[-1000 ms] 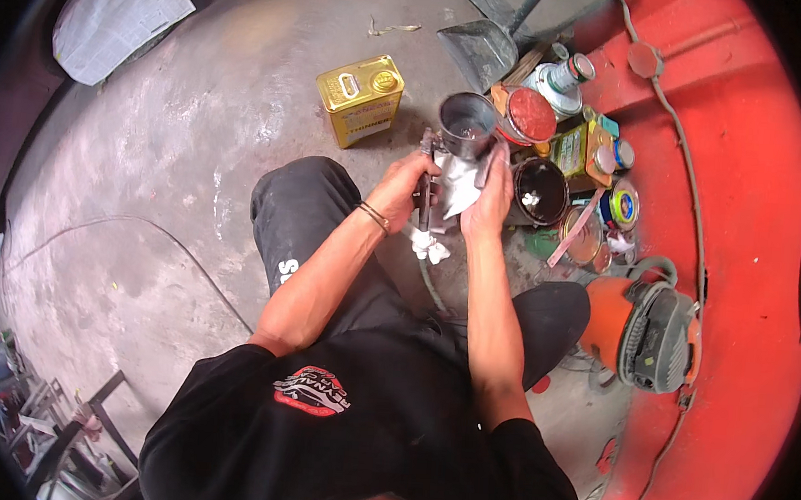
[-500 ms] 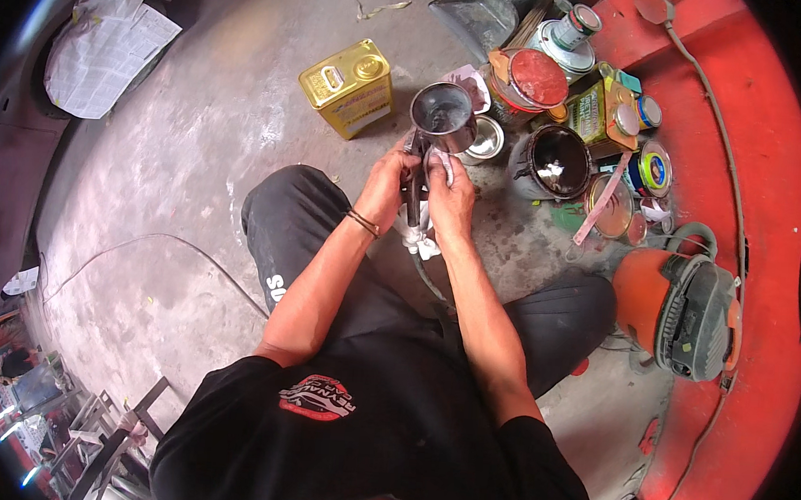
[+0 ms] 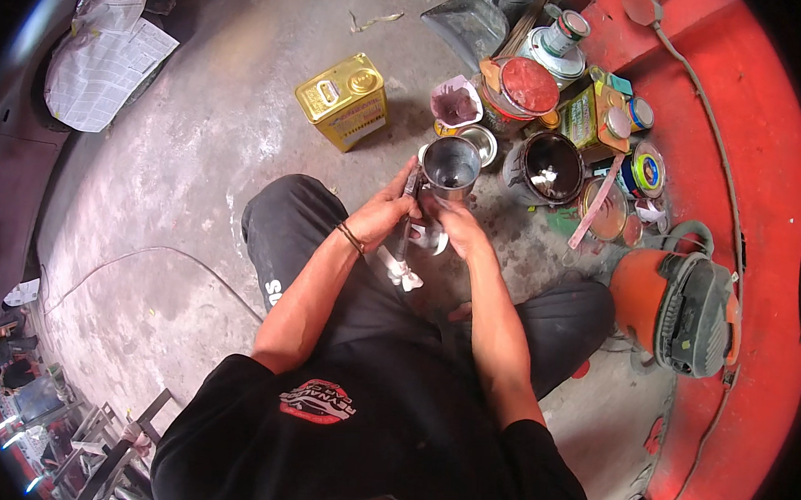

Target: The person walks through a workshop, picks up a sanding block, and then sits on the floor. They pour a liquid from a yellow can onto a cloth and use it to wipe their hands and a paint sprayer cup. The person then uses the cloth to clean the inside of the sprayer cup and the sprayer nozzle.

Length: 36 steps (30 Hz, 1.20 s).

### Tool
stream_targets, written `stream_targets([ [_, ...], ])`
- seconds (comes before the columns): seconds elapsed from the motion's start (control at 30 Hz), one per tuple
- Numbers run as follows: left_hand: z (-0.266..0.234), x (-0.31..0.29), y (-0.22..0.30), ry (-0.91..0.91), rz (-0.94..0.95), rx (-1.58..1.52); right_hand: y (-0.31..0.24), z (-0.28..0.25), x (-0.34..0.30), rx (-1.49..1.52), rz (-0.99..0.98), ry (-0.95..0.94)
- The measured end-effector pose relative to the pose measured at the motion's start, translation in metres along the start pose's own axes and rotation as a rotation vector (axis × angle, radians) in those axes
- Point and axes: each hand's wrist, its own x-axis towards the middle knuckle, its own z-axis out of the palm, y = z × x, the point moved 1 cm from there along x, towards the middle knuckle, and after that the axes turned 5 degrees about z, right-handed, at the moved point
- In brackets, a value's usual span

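Between my knees I hold a paint spray gun with an open metal cup (image 3: 452,167), whose inside is dark grey with a little dark residue at the bottom. My left hand (image 3: 386,214) is closed around the gun's dark, narrow body (image 3: 409,196), left of the cup. My right hand (image 3: 464,225) is closed at the gun just under the cup; its fingertips are partly hidden. A crumpled white rag (image 3: 403,274) hangs below the left hand, and another white piece shows between the hands. Just beyond the cup stands a small open tin (image 3: 480,143).
A gold rectangular can (image 3: 343,104) stands ahead. To the right cluster a dark open bucket (image 3: 513,176), a red-lidded pail (image 3: 530,86) and several paint tins. An orange and black vacuum-like machine (image 3: 641,297) sits by the red wall (image 3: 781,182). A hose (image 3: 157,249) lies at left.
The spray gun has come down nearer my body, its cup tipping to show more of the inside. My right hand has shifted right, away from the left. The white rag hangs lower.
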Motion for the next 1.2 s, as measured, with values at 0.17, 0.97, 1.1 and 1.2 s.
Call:
stream_targets([
  [0.17, -0.015, 0.003, -0.007, 0.057, 0.085, 0.032, -0.018, -0.022, 0.001, 0.74, -0.022, 0.04],
  [0.97, -0.03, 0.014, -0.039, 0.229, 0.424, 0.459, -0.137, 0.06, -0.062, -0.242, -0.678, 0.599],
  [1.1, -0.007, 0.017, -0.029, 0.406, 0.454, 0.533, -0.157, 0.082, -0.075, -1.16, -0.762, 0.733],
  [1.2, -0.003, 0.028, -0.055, 0.657, 0.572, 0.798, -0.118, 0.093, -0.051, -1.545, -0.706, 0.813],
])
